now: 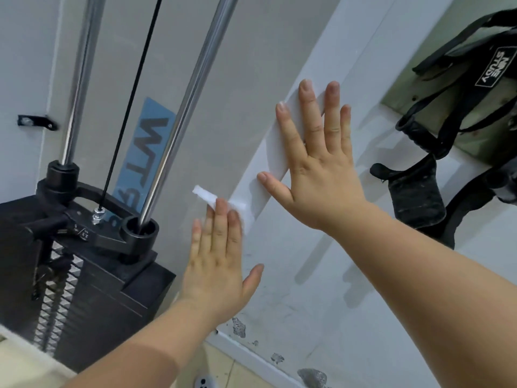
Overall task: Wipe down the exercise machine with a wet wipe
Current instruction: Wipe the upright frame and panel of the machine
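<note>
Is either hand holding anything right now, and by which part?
The left hand pins a wet wipe against the white panel under straight fingers, over the wipe's lower part. The right hand holds nothing.

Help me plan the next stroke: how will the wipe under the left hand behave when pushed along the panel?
The wet wipe is probably floppy: its free end sticks out folded past the left hand. It looks thin and light, so it may bunch unless flat fingers pin it. On the smooth white panel it should likely slide easily.
</note>
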{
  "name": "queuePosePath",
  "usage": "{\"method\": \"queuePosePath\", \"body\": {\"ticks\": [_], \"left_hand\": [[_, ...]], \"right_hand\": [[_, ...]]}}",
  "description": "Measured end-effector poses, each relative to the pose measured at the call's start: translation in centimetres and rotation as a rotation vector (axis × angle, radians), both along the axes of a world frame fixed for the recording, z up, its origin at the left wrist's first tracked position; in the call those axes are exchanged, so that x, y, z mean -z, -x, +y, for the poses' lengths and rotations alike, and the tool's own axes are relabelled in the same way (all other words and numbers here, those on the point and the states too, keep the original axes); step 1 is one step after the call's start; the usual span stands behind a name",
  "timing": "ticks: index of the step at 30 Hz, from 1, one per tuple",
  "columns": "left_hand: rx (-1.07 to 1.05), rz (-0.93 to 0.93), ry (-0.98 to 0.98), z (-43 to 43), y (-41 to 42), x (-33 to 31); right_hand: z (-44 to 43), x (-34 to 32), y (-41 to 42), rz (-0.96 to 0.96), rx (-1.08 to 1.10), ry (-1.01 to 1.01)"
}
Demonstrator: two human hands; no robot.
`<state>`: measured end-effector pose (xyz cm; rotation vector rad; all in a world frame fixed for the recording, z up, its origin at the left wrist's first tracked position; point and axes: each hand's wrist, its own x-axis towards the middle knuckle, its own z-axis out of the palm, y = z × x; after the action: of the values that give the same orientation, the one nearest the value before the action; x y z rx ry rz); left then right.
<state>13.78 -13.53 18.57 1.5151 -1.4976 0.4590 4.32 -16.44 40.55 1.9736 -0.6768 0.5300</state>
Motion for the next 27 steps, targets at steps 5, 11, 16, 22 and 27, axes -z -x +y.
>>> {"method": "queuePosePath", "body": {"ticks": [5,11,16,22,27], "left_hand": [[-0.057,0.064,0.029,-1.0,1.8,-6.0],[-0.063,-0.011,0.007,-0.8,2.7,4.1],[-0.043,0.042,-0.071,0.6,3.7,12.0],[-0.019,0.145,-0.147,2.4,4.4,16.0],[0.032,0.276,-0.122,1.0,3.5,11.1]], "right_hand": [[0.5,1.5,-0.1,-0.008,0.015,0.042],[0.2,10.7,2.8,0.203,-0.089,-0.005],[-0.7,13.9,2.0,0.119,-0.071,-0.055],[0.6,16.4,2.7,0.181,0.027,-0.058],[1.0,17.5,3.3,0.258,0.09,-0.069]]}}
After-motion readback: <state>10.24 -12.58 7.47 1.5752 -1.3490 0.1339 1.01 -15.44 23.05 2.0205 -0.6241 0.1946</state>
